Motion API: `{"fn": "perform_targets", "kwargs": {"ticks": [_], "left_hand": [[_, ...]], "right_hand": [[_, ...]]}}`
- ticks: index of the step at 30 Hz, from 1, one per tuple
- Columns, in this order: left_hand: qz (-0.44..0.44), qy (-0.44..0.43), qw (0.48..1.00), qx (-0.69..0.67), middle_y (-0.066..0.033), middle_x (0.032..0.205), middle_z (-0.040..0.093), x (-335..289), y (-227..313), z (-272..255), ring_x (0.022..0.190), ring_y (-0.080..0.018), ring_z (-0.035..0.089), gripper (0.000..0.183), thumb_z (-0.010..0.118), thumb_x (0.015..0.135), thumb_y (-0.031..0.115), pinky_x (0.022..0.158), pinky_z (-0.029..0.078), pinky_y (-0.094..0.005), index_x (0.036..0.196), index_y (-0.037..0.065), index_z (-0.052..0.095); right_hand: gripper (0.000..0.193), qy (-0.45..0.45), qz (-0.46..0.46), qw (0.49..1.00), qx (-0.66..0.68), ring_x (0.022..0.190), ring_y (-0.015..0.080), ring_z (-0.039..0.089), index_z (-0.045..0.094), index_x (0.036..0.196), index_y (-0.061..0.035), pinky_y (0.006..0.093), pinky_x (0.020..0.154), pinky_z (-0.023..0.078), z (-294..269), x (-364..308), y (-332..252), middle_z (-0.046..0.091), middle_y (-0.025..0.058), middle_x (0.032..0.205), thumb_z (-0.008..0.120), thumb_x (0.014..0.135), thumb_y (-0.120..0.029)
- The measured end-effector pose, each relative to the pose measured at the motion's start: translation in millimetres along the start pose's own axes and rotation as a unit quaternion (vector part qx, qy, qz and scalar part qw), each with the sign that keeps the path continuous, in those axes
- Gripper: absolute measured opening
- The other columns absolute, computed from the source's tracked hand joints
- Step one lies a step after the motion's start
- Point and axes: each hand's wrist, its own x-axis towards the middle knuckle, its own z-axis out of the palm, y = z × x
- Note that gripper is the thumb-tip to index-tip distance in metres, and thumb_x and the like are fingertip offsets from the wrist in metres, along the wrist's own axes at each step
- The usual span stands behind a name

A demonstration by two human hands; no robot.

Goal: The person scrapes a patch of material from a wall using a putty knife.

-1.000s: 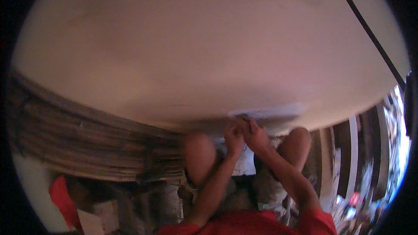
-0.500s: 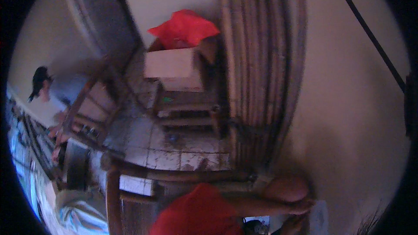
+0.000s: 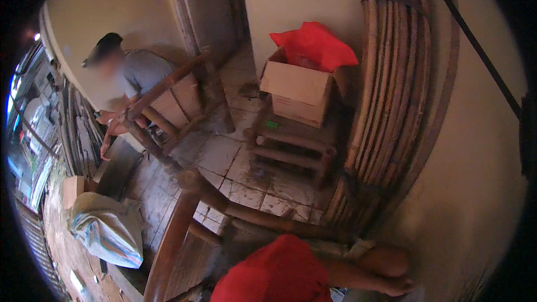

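From the bottom centre a red sleeve (image 3: 274, 271) leads into my left forearm, which reaches right across my lap. At its end, just below my bare knee (image 3: 386, 260), my left hand (image 3: 396, 286) shows small and dark near the lower edge; its fingers are too unclear to read. My right hand is out of the picture. Under the forearm a small pale, patterned thing (image 3: 338, 293) shows in part, its kind unclear. Around me runs the rounded wooden frame of a chair or bench (image 3: 251, 211).
An open cardboard box (image 3: 296, 86) with a red plastic bag (image 3: 316, 47) sits on a low wooden stand (image 3: 291, 148). Tied bamboo poles (image 3: 391, 89) lean on the wall. At left, a person in a cap (image 3: 148, 72) bends behind another wooden chair (image 3: 168, 92). A woven sack (image 3: 106, 229) lies nearer.
My view has swung left, so the box, poles and person appear farther right. My right hand and a clear, pale sheet-like thing beside it have left the picture. The person's arm reaches lower.
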Motion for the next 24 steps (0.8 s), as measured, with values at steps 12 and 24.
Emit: {"fn": "perform_targets", "kwargs": {"ticks": [12,24], "left_hand": [[0.001,0.014,1.0,-0.004,-0.0156,0.093,0.066,2.0,9.1,-45.4,0.088,-0.0232,0.062,0.026,0.053,0.089,0.025,0.078,0.049,-0.0362,0.099,0.003,0.063],[-0.007,-0.008,1.0,0.021,-0.0166,0.093,0.065,4.4,7.4,-31.9,0.089,-0.0249,0.062,0.028,0.052,0.09,0.027,0.078,0.048,-0.0376,0.099,0.003,0.063]], "right_hand": [[0.038,-0.044,0.002,0.999,0.008,0.063,0.0201,0.061,0.052,0.117,0.0014,0.0325,0.053,0.047,11.2,0.9,-22.1,0.065,0.015,0.082,0.057,0.087,-0.022],[0.038,-0.049,0.029,0.998,0.024,0.065,0.0211,0.061,0.054,0.114,0.0011,0.0325,0.056,0.047,-3.7,-4.7,-22.2,0.065,0.015,0.082,0.061,0.085,-0.022]]}}
